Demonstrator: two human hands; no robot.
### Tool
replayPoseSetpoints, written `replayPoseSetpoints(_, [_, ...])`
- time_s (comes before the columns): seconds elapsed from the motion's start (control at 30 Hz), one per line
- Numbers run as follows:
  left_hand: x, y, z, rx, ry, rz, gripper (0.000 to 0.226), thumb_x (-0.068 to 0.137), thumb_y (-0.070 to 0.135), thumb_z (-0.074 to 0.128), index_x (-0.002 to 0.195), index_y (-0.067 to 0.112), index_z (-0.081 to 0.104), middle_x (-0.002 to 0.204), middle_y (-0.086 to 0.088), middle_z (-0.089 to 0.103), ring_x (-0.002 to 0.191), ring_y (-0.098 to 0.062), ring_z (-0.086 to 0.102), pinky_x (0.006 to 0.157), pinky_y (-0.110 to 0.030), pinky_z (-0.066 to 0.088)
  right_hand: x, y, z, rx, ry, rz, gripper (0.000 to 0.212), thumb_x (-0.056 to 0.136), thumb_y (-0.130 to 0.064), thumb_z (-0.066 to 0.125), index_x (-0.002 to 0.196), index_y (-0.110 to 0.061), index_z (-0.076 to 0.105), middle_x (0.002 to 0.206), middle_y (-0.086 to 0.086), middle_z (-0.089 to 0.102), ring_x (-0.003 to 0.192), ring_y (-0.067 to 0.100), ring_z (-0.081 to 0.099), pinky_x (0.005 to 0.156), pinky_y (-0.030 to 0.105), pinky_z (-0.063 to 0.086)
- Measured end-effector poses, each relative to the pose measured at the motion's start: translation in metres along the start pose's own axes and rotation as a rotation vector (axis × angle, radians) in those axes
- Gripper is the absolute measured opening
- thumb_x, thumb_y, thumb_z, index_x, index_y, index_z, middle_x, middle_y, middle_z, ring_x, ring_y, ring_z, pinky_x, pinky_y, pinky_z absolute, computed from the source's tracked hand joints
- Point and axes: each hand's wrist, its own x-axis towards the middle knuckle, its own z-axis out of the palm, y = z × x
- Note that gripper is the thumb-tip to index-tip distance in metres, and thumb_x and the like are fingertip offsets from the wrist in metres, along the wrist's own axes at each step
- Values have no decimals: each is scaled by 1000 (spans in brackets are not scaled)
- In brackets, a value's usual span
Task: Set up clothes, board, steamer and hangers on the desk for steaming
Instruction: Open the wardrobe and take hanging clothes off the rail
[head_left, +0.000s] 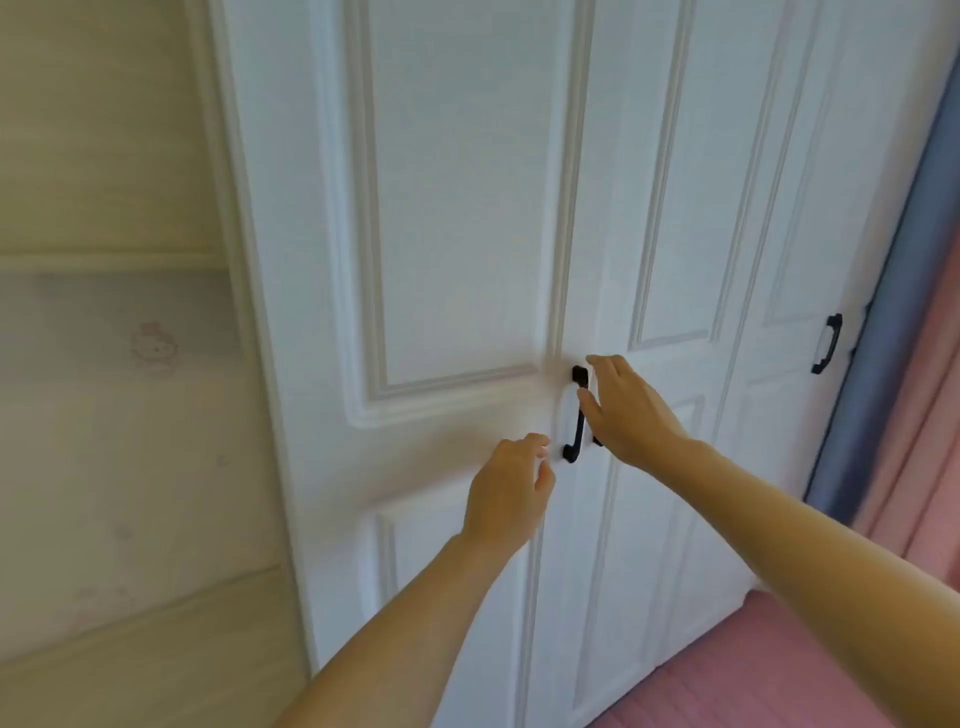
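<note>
Both hands reach the black handle (577, 415) of the white wardrobe door (447, 260), the left hand (511, 488) loosely curled just below-left of it and the right hand (626, 410) spread just right of it, holding nothing (the handle seems rigid, best gripped mid-bar).

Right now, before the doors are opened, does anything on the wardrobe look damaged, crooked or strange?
Nothing stands out. The white wardrobe doors are shut and look even, with no visible marks. The black handle at the middle seam sits upright, like the far handle. The left hand and right hand reach toward the middle, holding nothing yet.
</note>
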Motion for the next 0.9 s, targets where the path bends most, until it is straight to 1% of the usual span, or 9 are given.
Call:
replayPoseSetpoints(0.17, [33, 13, 37, -143, 26, -93, 33, 96, 22, 45, 129, 23, 50, 122, 8, 61, 109, -8, 55, 90, -26, 48, 32, 20, -3, 184, 20, 75, 48, 100, -26, 41, 143, -8, 31, 143, 11, 42, 123, 27, 48, 95, 32, 40])
replayPoseSetpoints(0.23, [42, 16, 48, -216, 52, -149, 34, 95, 20, 47, 129, 24, 50, 122, 8, 60, 108, -11, 57, 90, -29, 50, 41, 26, -2, 266, 23, 94, 49, 99, -25, 44, 143, -9, 31, 141, 10, 44, 120, 26, 50, 94, 32, 40])
replayPoseSetpoints(0.33, [51, 22, 59, -264, 76, -195, 34, 96, 20, 47, 131, 23, 48, 118, 5, 61, 105, -15, 59, 88, -33, 52, 51, 31, 0, 350, 36, 107, 46, 97, -24, 46, 140, -9, 35, 133, 8, 49, 112, 24, 53, 86, 28, 41])
replayPoseSetpoints(0.47, [57, 31, 65, -306, 124, -212, 28, 99, 23, 45, 127, 20, 50, 97, 5, 61, 89, -14, 59, 79, -29, 51, 63, 32, 0, 422, 43, 124, 45, 97, -25, 47, 139, -11, 38, 127, 6, 50, 109, 22, 55, 86, 29, 43])
replayPoseSetpoints(0.53, [58, 32, 66, -331, 137, -228, 26, 99, 22, 45, 125, 20, 50, 95, 4, 60, 88, -14, 58, 79, -28, 51, 67, 33, -4, 465, 44, 158, 46, 97, -29, 47, 139, -13, 39, 127, 3, 52, 109, 21, 55, 88, 32, 47])
replayPoseSetpoints(0.63, [56, 34, 70, -361, 140, -231, 23, 98, 21, 46, 121, 21, 50, 93, 3, 59, 84, -14, 56, 74, -28, 50, 73, 34, -12, 556, 37, 212, 42, 96, -32, 49, 134, -14, 44, 120, -1, 56, 103, 20, 58, 81, 31, 49])
replayPoseSetpoints(0.7, [55, 36, 73, -371, 138, -230, 23, 98, 22, 46, 121, 22, 50, 91, 3, 58, 80, -14, 53, 69, -25, 46, 75, 37, -17, 659, 14, 233, 41, 95, -33, 51, 130, -13, 48, 117, 0, 58, 100, 19, 61, 84, 36, 54])
replayPoseSetpoints(0.8, [50, 39, 75, -360, 139, -229, 25, 98, 23, 46, 122, 21, 49, 96, 1, 58, 82, -14, 52, 72, -25, 46, 75, 37, -24, 847, -50, 258, 36, 96, -30, 51, 127, -12, 51, 116, 0, 61, 104, 19, 62, 91, 41, 54])
replayPoseSetpoints(0.9, [44, 43, 73, -354, 137, -228, 24, 98, 24, 45, 122, 22, 49, 101, 0, 60, 91, -17, 57, 79, -31, 51, 70, 33, -30, 941, -85, 244, 33, 98, -29, 49, 128, -15, 50, 114, 1, 62, 104, 19, 63, 90, 41, 54])
